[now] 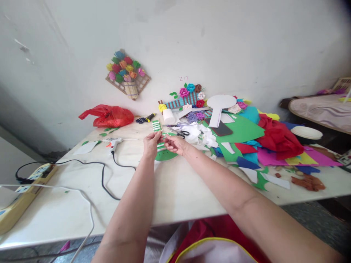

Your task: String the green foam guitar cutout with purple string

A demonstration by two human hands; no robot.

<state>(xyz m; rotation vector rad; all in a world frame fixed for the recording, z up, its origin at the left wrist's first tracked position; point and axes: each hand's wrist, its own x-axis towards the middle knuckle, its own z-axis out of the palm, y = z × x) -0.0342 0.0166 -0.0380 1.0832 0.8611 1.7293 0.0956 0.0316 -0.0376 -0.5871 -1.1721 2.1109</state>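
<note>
Striped green-and-white piece is seen at the centre of the frame, partly covered by the left hand, with a green disc shown just below the fingertips. The left hand appears drawn toward a pinch, and the right hand is loosely curled, palm partly upturned, its fingertips brought close to the left's. How firmly either is closed, and whether anything is gripped, cannot be told (the contact is too small and half hidden). The piece is judged to be light and thin, easily bent or creased, and is probably best taken by its long edges, with little pressure put on the stripes. Right of centre, scissors are laid among white scraps on the bench; left of centre, a glue gun is rested.
</note>
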